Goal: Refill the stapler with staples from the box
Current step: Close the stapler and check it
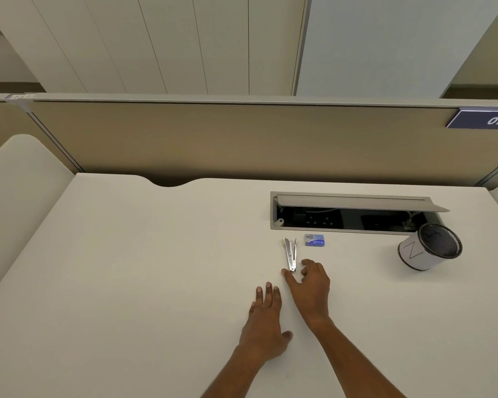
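Note:
A small silver stapler (290, 253) lies on the white desk (144, 254), its long axis pointing away from me. Just right of its far end sits a small blue staple box (314, 240), lid shut. My right hand (309, 285) hovers at the stapler's near end, thumb and fingers spread on either side of the tip, at or just short of touching it. My left hand (266, 320) lies flat on the desk, palm down and fingers apart, a little nearer to me and to the left of the stapler, holding nothing.
An open cable tray (354, 214) with its lid raised is set into the desk behind the box. A black mesh pen cup with a white wrap (426, 249) lies tipped at the right. A beige partition (242, 139) closes off the desk's far edge.

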The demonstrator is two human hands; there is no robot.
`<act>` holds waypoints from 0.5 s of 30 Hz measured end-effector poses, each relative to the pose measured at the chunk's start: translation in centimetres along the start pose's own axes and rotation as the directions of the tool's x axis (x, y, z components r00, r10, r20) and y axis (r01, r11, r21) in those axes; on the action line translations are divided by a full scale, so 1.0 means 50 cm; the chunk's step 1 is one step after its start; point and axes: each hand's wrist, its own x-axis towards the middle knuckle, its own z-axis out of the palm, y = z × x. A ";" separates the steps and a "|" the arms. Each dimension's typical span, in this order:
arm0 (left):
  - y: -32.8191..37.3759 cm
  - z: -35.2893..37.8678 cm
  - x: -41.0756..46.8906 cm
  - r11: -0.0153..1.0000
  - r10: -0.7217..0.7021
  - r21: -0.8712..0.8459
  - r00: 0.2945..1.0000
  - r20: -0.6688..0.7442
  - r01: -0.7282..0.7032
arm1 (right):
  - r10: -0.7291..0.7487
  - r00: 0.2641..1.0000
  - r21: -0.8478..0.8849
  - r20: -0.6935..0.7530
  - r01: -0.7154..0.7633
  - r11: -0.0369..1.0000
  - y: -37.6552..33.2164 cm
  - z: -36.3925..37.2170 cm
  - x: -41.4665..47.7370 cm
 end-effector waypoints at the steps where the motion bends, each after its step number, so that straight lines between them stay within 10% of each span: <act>1: 0.000 0.001 0.001 1.000 -0.001 0.007 1.000 0.002 0.001 | -0.005 1.000 0.011 -0.006 0.005 1.000 0.001 -0.003 -0.006; 15: -0.001 -0.004 0.002 1.000 0.004 0.011 1.000 0.008 -0.004 | 0.017 0.998 -0.052 0.057 -0.014 0.999 -0.014 -0.012 0.001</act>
